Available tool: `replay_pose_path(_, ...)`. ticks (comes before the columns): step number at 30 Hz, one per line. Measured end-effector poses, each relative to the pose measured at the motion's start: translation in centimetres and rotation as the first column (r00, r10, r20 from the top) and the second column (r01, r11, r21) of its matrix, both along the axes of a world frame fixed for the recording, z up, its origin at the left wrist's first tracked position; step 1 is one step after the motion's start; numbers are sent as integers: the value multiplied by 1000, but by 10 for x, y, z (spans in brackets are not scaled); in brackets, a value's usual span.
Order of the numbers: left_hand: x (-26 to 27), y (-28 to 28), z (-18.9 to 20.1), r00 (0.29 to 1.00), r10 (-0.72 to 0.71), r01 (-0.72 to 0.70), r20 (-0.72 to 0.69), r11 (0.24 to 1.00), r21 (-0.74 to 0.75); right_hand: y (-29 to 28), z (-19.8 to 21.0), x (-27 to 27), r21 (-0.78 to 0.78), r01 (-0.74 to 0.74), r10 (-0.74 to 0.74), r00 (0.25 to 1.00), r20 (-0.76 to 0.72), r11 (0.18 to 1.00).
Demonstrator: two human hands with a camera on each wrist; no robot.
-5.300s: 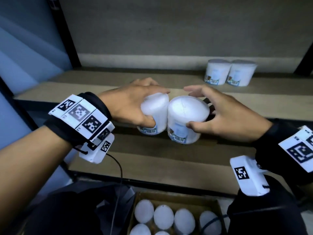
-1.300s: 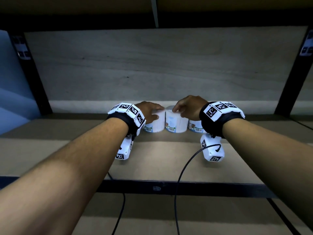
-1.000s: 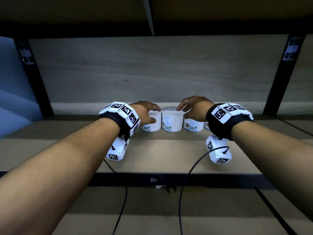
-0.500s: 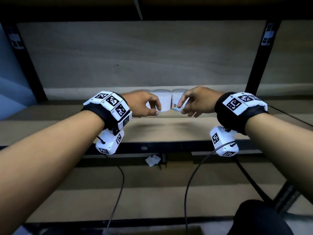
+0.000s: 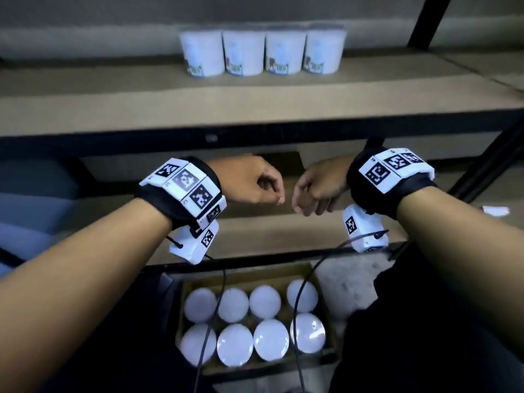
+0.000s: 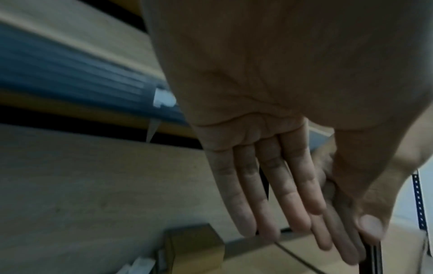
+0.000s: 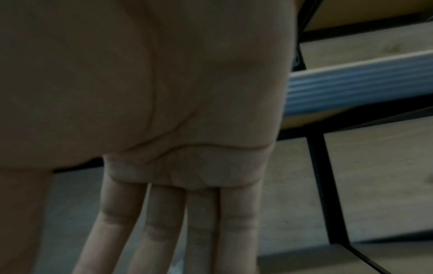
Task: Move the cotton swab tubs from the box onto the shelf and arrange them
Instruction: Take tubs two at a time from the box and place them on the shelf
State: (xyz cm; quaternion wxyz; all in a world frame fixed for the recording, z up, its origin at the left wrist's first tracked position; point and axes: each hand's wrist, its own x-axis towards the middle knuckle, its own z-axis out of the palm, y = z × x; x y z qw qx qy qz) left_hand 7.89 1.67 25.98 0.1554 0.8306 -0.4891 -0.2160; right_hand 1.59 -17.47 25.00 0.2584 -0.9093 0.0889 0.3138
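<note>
Several white cotton swab tubs [image 5: 262, 52] stand upright in a tight row at the back of the upper shelf board [image 5: 255, 100]. Below, an open cardboard box [image 5: 249, 275] on the floor holds several more tubs [image 5: 235, 344], seen from above as round white lids. My left hand [image 5: 272, 194] and right hand [image 5: 306, 199] hang side by side in front of the lower shelf, above the box, and hold nothing. In the wrist views the left hand's fingers [image 6: 293, 204] and the right hand's fingers [image 7: 201, 222] are relaxed and nearly straight.
A black front rail [image 5: 255, 134] edges the upper shelf, and a black upright post [image 5: 431, 21] stands at the right. The lower shelf board [image 5: 255, 236] lies behind my hands. Two cables [image 5: 215, 302] dangle from my wrists over the box. A small cardboard box [image 6: 194, 246] sits near the shelf.
Both hands have let go of the tubs on the shelf and drawn back and down. The two tubs now stand in the row, and my view has tilted down to the box.
</note>
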Motion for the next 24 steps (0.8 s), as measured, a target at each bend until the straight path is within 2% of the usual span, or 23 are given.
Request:
replay_pose_path(7,-5,-1,-124,985,89,-66,-148,986,151,-6,-120,-20,-110,22,-20,1000,21,994)
replay_pose_path(12,-14,3,-198,979,109,-67,-173,970,233,-6,-207,-39,-156,75,-73,997,16,985)
replay_pose_path(15,-26,4,-239,978,141,-103,-155,967,231,2,-241,-45,-162,113,-115,993,1,980)
replay_pose_path(20,-43,0,-302,952,270,-219,-142,930,294,20,-289,-56,-129,280,-278,960,35,951)
replay_pose_path(24,-52,2,-328,948,292,-240,-127,917,318,29,-310,-59,-129,296,-302,953,-30,946)
